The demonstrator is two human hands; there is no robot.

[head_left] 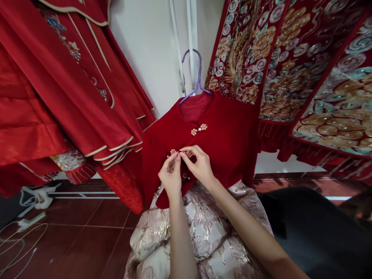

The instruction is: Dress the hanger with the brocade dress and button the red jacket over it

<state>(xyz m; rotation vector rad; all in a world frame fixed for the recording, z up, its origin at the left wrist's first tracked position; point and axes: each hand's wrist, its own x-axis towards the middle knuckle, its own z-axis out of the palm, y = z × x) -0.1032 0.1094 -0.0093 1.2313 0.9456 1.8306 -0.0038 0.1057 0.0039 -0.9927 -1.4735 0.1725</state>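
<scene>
A dark red velvet jacket [229, 131] hangs on a purple hanger [200, 69] in front of me. At its neck, a pearl-and-gold flower clasp [199, 129] is joined across the front opening. Lower down, my left hand [171, 172] and my right hand [199, 162] meet with fingertips pinched on the middle flower clasp [173, 151]. The fingers partly cover this clasp, so I cannot tell whether its halves are joined. Below them another clasp [186, 176] shows beside my right wrist. A shiny pale brocade skirt [203, 224] spreads under the jacket and my forearms.
Red garments with cream edging [87, 89] hang at the left. Sequined, embroidered red garments [279, 62] hang at the right. White rack poles [190, 35] stand behind the hanger. White cables [26, 240] lie on the tiled floor [84, 240]. A black surface [316, 228] is at lower right.
</scene>
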